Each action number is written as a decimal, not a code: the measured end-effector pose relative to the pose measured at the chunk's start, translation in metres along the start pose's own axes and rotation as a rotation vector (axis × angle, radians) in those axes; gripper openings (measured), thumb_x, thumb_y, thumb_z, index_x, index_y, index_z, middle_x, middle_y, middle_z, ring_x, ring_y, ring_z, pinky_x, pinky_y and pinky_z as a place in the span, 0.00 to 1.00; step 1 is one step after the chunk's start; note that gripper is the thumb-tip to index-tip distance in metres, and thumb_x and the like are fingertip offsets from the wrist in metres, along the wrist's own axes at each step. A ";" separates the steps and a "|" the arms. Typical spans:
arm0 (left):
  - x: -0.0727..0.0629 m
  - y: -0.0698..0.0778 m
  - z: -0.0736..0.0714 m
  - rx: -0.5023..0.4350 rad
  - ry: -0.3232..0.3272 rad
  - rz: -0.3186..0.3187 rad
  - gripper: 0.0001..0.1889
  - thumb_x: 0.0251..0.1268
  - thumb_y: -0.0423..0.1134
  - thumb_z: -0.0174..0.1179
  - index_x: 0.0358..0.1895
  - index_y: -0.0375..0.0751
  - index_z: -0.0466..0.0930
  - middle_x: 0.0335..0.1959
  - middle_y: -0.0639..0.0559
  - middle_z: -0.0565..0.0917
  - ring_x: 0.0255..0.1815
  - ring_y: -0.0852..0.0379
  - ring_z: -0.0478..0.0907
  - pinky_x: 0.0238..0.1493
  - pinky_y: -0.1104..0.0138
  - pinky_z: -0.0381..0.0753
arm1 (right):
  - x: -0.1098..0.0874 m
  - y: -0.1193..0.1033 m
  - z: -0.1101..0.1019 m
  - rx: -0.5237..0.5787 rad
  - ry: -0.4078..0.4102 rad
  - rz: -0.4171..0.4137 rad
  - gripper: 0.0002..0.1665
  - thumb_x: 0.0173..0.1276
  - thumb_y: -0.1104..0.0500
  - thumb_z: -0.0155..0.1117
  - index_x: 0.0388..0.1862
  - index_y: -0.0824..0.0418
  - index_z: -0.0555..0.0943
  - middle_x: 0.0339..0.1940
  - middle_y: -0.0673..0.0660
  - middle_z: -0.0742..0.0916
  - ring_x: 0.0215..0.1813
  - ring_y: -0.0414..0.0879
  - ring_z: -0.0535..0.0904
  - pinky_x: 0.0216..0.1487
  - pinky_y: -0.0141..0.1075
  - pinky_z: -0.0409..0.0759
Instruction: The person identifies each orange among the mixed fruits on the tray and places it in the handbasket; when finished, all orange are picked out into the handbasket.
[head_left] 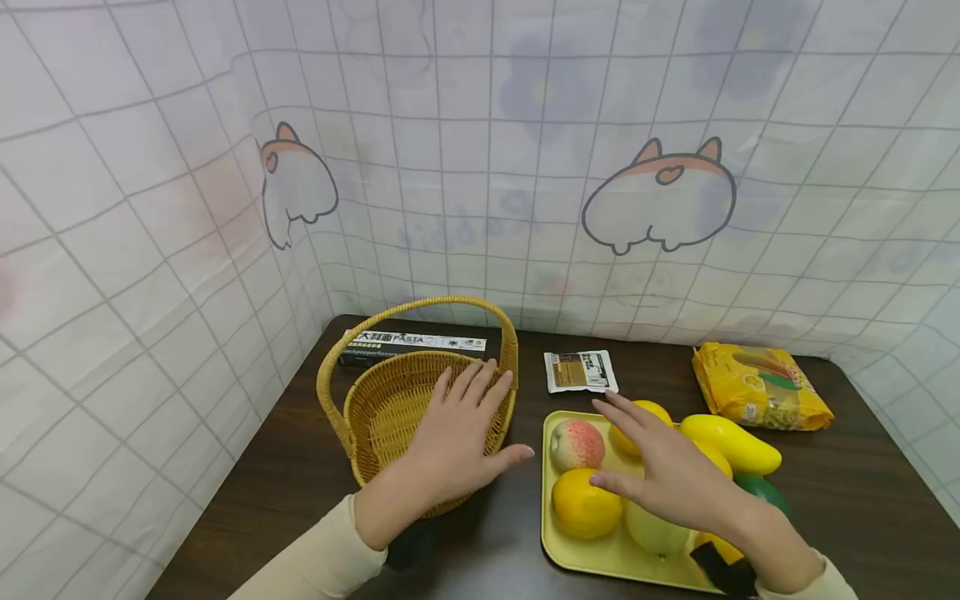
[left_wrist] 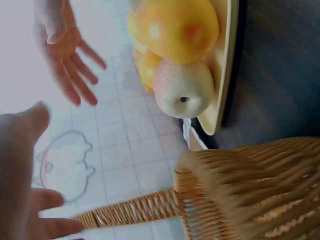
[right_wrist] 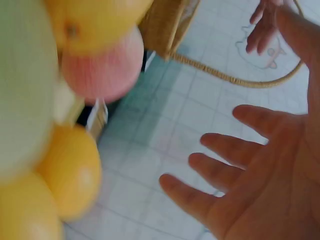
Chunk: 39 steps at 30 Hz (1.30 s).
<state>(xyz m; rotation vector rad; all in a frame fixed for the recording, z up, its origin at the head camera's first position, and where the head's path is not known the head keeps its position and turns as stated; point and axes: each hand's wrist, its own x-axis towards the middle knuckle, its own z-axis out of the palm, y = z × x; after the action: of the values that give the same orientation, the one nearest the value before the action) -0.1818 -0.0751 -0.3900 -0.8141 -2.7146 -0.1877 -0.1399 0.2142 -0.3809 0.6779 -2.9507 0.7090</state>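
My left hand hovers over the right side of a woven wicker basket, its fingers spread and holding nothing. The basket's tall arched handle stands upright. Above a yellow tray is my right hand, fingers extended, with nothing in its grasp. A pink and cream peach-like fruit and an orange-yellow round fruit lie at the tray's left. A pale green fruit, a yellow mango and a dark green fruit are partly hidden by my right hand or other fruit.
Behind the basket lies a dark pasta box. A small white and brown sachet sits beyond the tray, and a yellow food bag is at the back right. Gridded curtains enclose the dark wooden table.
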 end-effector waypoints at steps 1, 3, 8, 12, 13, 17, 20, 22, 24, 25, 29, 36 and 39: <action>-0.003 -0.002 -0.001 -0.033 0.048 -0.003 0.45 0.63 0.73 0.47 0.76 0.47 0.56 0.76 0.45 0.60 0.76 0.45 0.54 0.74 0.46 0.50 | -0.002 -0.001 0.004 0.051 0.020 0.003 0.50 0.61 0.27 0.57 0.76 0.51 0.61 0.77 0.56 0.63 0.72 0.61 0.65 0.62 0.61 0.70; -0.010 -0.005 -0.003 -0.125 0.176 -0.012 0.38 0.66 0.65 0.53 0.73 0.45 0.63 0.72 0.46 0.66 0.74 0.47 0.60 0.73 0.49 0.56 | -0.005 -0.003 0.012 0.147 0.066 0.011 0.45 0.63 0.32 0.61 0.74 0.49 0.65 0.75 0.54 0.67 0.72 0.57 0.66 0.62 0.60 0.70; -0.022 -0.015 -0.007 -0.335 0.589 -0.005 0.21 0.66 0.46 0.58 0.59 0.40 0.78 0.58 0.46 0.80 0.62 0.48 0.74 0.61 0.53 0.73 | -0.009 -0.003 0.033 0.313 0.217 -0.019 0.32 0.66 0.48 0.67 0.68 0.51 0.72 0.67 0.51 0.76 0.66 0.48 0.73 0.58 0.49 0.78; -0.027 -0.024 -0.010 -0.427 0.876 0.048 0.14 0.66 0.38 0.56 0.48 0.35 0.83 0.48 0.42 0.84 0.50 0.46 0.80 0.52 0.58 0.78 | -0.009 0.001 0.044 0.395 0.279 -0.014 0.27 0.66 0.57 0.68 0.64 0.55 0.75 0.64 0.51 0.79 0.62 0.47 0.76 0.54 0.44 0.81; -0.027 -0.026 -0.011 -0.443 0.939 0.065 0.12 0.66 0.37 0.56 0.46 0.33 0.83 0.45 0.41 0.84 0.47 0.45 0.80 0.51 0.60 0.78 | -0.008 0.002 0.046 0.413 0.286 -0.010 0.27 0.66 0.58 0.68 0.64 0.56 0.76 0.63 0.51 0.80 0.62 0.47 0.76 0.54 0.44 0.81; -0.030 -0.036 -0.015 -0.481 1.170 0.090 0.11 0.66 0.34 0.55 0.38 0.28 0.83 0.38 0.36 0.83 0.41 0.40 0.79 0.51 0.62 0.77 | -0.008 0.005 0.054 0.475 0.312 -0.010 0.24 0.66 0.60 0.67 0.61 0.58 0.77 0.61 0.52 0.81 0.59 0.49 0.79 0.54 0.44 0.81; -0.034 -0.044 -0.014 -0.466 1.346 0.028 0.11 0.63 0.34 0.56 0.34 0.25 0.80 0.33 0.33 0.79 0.37 0.41 0.75 0.46 0.65 0.73 | -0.008 0.006 0.060 0.537 0.332 -0.020 0.22 0.66 0.61 0.67 0.60 0.58 0.78 0.58 0.51 0.83 0.58 0.48 0.80 0.54 0.42 0.81; -0.038 -0.049 -0.013 -0.463 1.425 -0.052 0.12 0.61 0.35 0.56 0.35 0.23 0.77 0.32 0.32 0.76 0.36 0.44 0.71 0.44 0.65 0.69 | -0.009 0.006 0.064 0.569 0.345 -0.031 0.22 0.66 0.63 0.67 0.59 0.58 0.79 0.58 0.52 0.83 0.57 0.45 0.80 0.55 0.39 0.81; -0.041 -0.053 -0.012 -0.485 1.466 -0.125 0.15 0.58 0.35 0.56 0.38 0.21 0.73 0.33 0.32 0.72 0.37 0.47 0.68 0.44 0.66 0.66 | -0.009 0.006 0.068 0.592 0.356 -0.032 0.21 0.66 0.63 0.67 0.59 0.57 0.79 0.57 0.51 0.83 0.58 0.42 0.79 0.56 0.36 0.80; -0.043 -0.055 -0.012 -0.508 1.473 -0.154 0.16 0.56 0.34 0.56 0.40 0.19 0.71 0.34 0.32 0.71 0.38 0.48 0.67 0.45 0.66 0.64 | -0.009 0.006 0.069 0.597 0.357 -0.035 0.21 0.66 0.63 0.67 0.58 0.56 0.79 0.57 0.51 0.83 0.58 0.42 0.80 0.56 0.36 0.79; -0.047 -0.058 -0.010 -0.622 1.437 -0.237 0.20 0.51 0.28 0.55 0.46 0.15 0.65 0.41 0.31 0.70 0.44 0.47 0.67 0.50 0.63 0.64 | -0.008 0.006 0.073 0.562 0.332 -0.037 0.21 0.66 0.62 0.67 0.58 0.55 0.79 0.56 0.49 0.84 0.57 0.45 0.81 0.57 0.35 0.79; -0.057 -0.068 0.006 -0.821 1.247 -0.475 0.18 0.58 0.19 0.54 0.51 0.15 0.64 0.46 0.33 0.72 0.47 0.54 0.71 0.50 0.67 0.67 | -0.013 0.004 0.079 0.537 0.274 -0.002 0.23 0.63 0.59 0.70 0.58 0.54 0.80 0.54 0.50 0.85 0.56 0.43 0.80 0.58 0.36 0.78; -0.063 -0.074 0.015 -0.859 1.114 -0.601 0.13 0.63 0.21 0.55 0.50 0.19 0.71 0.42 0.34 0.76 0.42 0.59 0.74 0.44 0.73 0.71 | -0.014 0.003 0.083 0.544 0.269 -0.012 0.24 0.62 0.59 0.71 0.57 0.55 0.80 0.54 0.51 0.85 0.56 0.41 0.79 0.59 0.31 0.76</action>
<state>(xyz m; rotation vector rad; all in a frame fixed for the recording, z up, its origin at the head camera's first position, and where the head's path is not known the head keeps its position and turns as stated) -0.1766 -0.1660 -0.4277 0.0669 -1.6208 -1.4751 -0.1228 0.1859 -0.4583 0.5604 -2.5090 1.4930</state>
